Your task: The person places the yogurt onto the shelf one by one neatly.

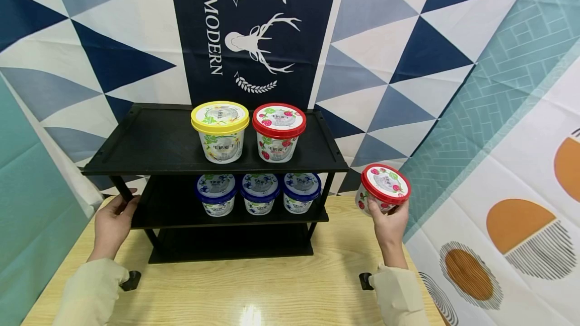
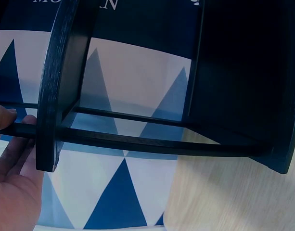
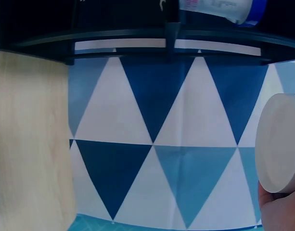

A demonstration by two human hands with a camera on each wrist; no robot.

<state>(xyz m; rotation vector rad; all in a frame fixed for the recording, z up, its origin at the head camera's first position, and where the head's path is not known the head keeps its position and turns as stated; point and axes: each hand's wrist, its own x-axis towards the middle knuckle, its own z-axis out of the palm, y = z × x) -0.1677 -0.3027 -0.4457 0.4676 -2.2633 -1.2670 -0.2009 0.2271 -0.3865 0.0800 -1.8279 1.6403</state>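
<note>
At the left end of a black three-tier shelf rack (image 1: 145, 140), my left hand (image 1: 112, 225) grips a side post just above the middle tier. The left wrist view shows its thumb and fingers on either side of that post (image 2: 23, 130). Out to the right of the rack, my right hand (image 1: 390, 225) holds a red-lidded tub (image 1: 386, 183) with strawberry prints, tilted and raised off the table. Its white base (image 3: 277, 144) shows in the right wrist view. A yellow-lidded tub (image 1: 223, 146) and another red-lidded tub (image 1: 277, 148) stand on the top tier.
Three blue-lidded tubs (image 1: 260, 207) line the middle tier. The rack stands on a light wooden table (image 1: 254, 286). Behind it hangs a triangle-patterned cloth (image 1: 362, 54) with a dark deer panel (image 1: 204, 89). Teal and white cloths (image 1: 534, 180) border the right side.
</note>
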